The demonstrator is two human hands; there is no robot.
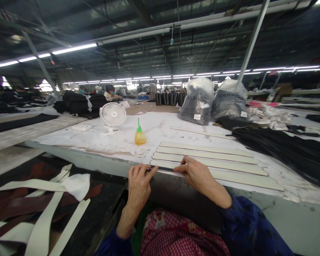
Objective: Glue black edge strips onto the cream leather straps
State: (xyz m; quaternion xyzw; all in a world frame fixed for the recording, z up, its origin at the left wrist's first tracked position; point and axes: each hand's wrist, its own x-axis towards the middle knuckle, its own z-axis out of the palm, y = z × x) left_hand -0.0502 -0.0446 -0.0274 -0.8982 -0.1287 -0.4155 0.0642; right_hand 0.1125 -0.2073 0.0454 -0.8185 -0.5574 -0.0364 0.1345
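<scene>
With dark-edged pale strips point(205, 149) already laid out on the table point(96, 142), work looks unfinished on the black strip point(164, 169) at its near edge, pinched by the right hand point(196, 174) and touched by the left hand point(139, 183), whose grip I cannot tell.

The right hand point(196, 174) partly hides the cream strips point(245, 179), and brown strips point(21, 207) run off the left edge.

Blue sleeves point(252, 222) (dark-mottled, it seems) and a red-and-white checked garment point(176, 236).
</scene>
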